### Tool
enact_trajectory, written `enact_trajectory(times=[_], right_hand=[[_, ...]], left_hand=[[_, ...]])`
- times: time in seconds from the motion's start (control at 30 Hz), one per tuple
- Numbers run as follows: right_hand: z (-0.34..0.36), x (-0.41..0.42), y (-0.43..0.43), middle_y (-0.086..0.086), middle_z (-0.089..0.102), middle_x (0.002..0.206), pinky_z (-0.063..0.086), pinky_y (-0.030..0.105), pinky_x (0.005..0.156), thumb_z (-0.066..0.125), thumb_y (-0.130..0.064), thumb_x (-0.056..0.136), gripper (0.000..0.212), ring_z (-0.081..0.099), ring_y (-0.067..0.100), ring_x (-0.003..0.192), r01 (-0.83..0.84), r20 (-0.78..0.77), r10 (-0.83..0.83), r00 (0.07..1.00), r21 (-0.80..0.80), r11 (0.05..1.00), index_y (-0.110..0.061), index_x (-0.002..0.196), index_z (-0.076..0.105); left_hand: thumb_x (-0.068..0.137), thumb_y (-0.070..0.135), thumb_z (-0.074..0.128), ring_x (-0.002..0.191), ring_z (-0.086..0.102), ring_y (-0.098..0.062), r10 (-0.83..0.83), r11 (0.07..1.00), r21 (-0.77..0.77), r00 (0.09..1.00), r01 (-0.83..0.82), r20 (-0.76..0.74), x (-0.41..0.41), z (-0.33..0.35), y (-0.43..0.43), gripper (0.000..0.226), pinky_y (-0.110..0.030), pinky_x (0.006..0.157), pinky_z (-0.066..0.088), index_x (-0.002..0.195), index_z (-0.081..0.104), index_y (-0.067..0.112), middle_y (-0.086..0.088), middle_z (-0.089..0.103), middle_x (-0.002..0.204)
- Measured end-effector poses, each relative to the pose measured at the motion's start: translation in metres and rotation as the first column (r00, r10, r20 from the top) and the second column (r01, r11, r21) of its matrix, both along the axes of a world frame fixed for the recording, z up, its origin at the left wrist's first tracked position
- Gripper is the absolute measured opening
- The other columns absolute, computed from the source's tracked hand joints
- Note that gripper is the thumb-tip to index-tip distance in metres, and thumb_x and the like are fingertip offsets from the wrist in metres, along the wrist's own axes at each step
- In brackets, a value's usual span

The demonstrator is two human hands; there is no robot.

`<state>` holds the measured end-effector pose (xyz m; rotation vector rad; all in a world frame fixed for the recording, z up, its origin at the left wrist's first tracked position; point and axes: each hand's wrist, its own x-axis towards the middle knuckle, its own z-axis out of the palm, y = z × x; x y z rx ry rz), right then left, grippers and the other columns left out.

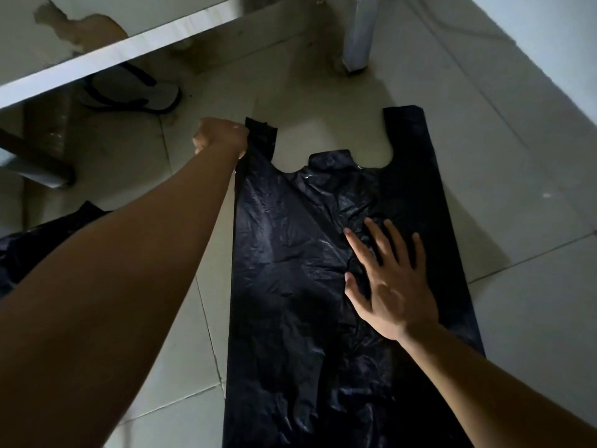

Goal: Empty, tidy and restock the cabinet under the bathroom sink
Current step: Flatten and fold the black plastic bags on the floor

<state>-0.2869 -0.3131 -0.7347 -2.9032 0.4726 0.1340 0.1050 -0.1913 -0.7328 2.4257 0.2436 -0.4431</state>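
A large black plastic bag (290, 253) with two handle loops lies flat on the pale tiled floor, stretching from the middle of the view to the bottom edge. My left hand (223, 137) is closed on the bag's left handle strip at its far end. My right hand (384, 279) rests flat on the bag's middle right, fingers spread, pressing the plastic down. The bag's right handle (407, 130) lies loose on the tiles.
A white shelf edge (122, 56) crosses the upper left. Below it sits a white sandal with dark straps (135, 92). A pale post (358, 33) stands at the top centre. Another dark bag (38, 240) lies at the left edge. A wall runs along the right.
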Motion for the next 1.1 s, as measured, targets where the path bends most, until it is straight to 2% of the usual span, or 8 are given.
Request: enact_trajectory(times=[0.2,0.37,0.5,0.63,0.7,0.77,0.93,1.1], right_hand=[[0.0,0.0,0.0,0.004,0.016,0.166,0.012,0.062,0.118,0.037,-0.058,0.093,0.07,0.009,0.03,0.153,0.004,-0.007,-0.004,1.0,-0.007,1.0,-0.036,0.157,0.018],[-0.001,0.0,0.0,0.004,0.017,0.165,0.012,0.062,0.118,0.038,-0.056,0.093,0.069,0.011,0.03,0.153,0.005,-0.005,-0.005,1.0,-0.003,1.0,-0.035,0.157,0.02],[0.0,0.0,0.0,0.004,0.017,0.165,0.012,0.062,0.118,0.037,-0.056,0.093,0.069,0.011,0.03,0.153,0.006,-0.003,-0.006,1.0,-0.008,1.0,-0.036,0.157,0.021],[-0.001,0.0,0.001,0.004,0.017,0.165,0.013,0.062,0.118,0.039,-0.056,0.093,0.069,0.011,0.03,0.153,0.008,0.003,-0.008,1.0,-0.007,1.0,-0.035,0.157,0.022],[-0.001,0.0,0.001,0.004,0.018,0.165,0.013,0.062,0.118,0.039,-0.055,0.092,0.069,0.012,0.03,0.153,0.009,0.006,-0.009,1.0,-0.004,1.0,-0.035,0.157,0.022],[-0.002,-0.001,0.0,0.004,0.017,0.165,0.013,0.061,0.118,0.038,-0.056,0.092,0.07,0.011,0.03,0.153,0.009,-0.001,-0.009,1.0,-0.013,1.0,-0.036,0.157,0.021],[-0.003,0.0,0.0,0.003,0.016,0.166,0.011,0.061,0.119,0.036,-0.056,0.092,0.069,0.01,0.029,0.153,0.008,0.0,-0.008,1.0,-0.011,1.0,-0.037,0.157,0.019],[-0.003,0.0,0.001,0.003,0.016,0.165,0.011,0.061,0.119,0.035,-0.057,0.092,0.069,0.01,0.028,0.153,0.007,0.002,-0.007,1.0,-0.02,1.0,-0.037,0.157,0.019]], left_hand=[[0.08,0.03,0.072,0.092,0.069,-0.021,-0.058,0.998,-0.012,0.976,0.062,0.212,-0.053,0.052,-0.001,0.023,-0.031,0.081,0.058,0.1,0.076,0.019,-0.005,0.073,0.104],[0.086,0.028,0.061,0.097,0.066,-0.024,-0.195,0.981,0.092,0.899,0.173,0.391,-0.061,0.057,-0.002,0.025,-0.03,0.075,0.052,0.102,0.07,0.011,-0.01,0.07,0.107],[0.091,0.032,0.052,0.095,0.063,-0.021,-0.316,0.945,0.002,0.911,0.327,0.265,-0.054,0.053,0.002,0.036,-0.022,0.071,0.043,0.097,0.064,0.0,-0.012,0.068,0.103],[0.098,0.028,0.048,0.102,0.059,-0.026,-0.351,0.934,0.028,0.897,0.357,0.268,-0.052,0.052,0.006,0.031,-0.028,0.071,0.04,0.104,0.057,-0.002,-0.02,0.063,0.109],[0.098,0.029,0.046,0.092,0.052,-0.019,-0.35,0.933,0.004,0.907,0.36,0.235,-0.052,0.052,0.006,0.029,-0.026,0.072,0.036,0.109,0.053,0.003,-0.016,0.055,0.102],[0.09,0.033,0.046,0.075,0.045,-0.014,-0.34,0.93,-0.08,0.922,0.359,0.185,-0.051,0.053,0.004,0.02,-0.026,0.063,0.035,0.087,0.047,0.014,-0.021,0.047,0.085],[0.087,0.019,0.057,0.074,0.053,-0.015,-0.095,0.908,-0.405,0.995,0.102,0.037,-0.049,0.056,-0.002,0.007,-0.028,0.065,0.048,0.093,0.053,0.021,-0.001,0.054,0.083],[0.084,0.008,0.064,0.092,0.064,-0.02,0.06,0.754,-0.647,0.992,-0.117,-0.109,-0.047,0.067,-0.004,0.041,-0.027,0.07,0.056,0.12,0.05,0.02,-0.009,0.063,0.115]])
